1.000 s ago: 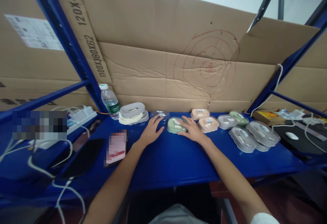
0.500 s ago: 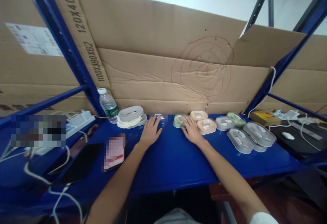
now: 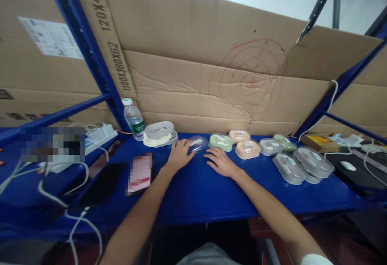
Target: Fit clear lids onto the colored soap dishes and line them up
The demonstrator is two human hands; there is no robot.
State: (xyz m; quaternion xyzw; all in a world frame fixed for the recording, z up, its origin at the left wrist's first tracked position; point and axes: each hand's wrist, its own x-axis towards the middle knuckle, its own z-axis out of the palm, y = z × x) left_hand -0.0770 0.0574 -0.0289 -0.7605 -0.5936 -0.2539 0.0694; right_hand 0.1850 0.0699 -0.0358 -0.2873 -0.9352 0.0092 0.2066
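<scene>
My left hand (image 3: 180, 155) has its thumb and fingers at the left edge of a clear plastic lid (image 3: 198, 142) with a small white label, which sits slightly askew. My right hand (image 3: 221, 162) hovers low over the blue table, fingers apart and nothing in them, just in front of a green oval box (image 3: 220, 141) with a clear cover. Beside that are two peach boxes (image 3: 248, 149) of the same shape. Left of my left hand lies a stack of a grey oval container (image 3: 159, 129) and cream-coloured pieces (image 3: 157, 140).
Grey lidded boxes (image 3: 288, 168) and another green box (image 3: 284, 143) stand at the right. A water bottle (image 3: 134, 121), a blurred pink phone (image 3: 139, 174) and a dark phone (image 3: 102, 185) are at the left, with white cables (image 3: 54, 198). Cardboard (image 3: 181, 75) walls the back.
My right hand has drawn back from the green box, toward me and to the left. The clear lid has shifted slightly toward me and turned at my left hand. The view has swung a little.
</scene>
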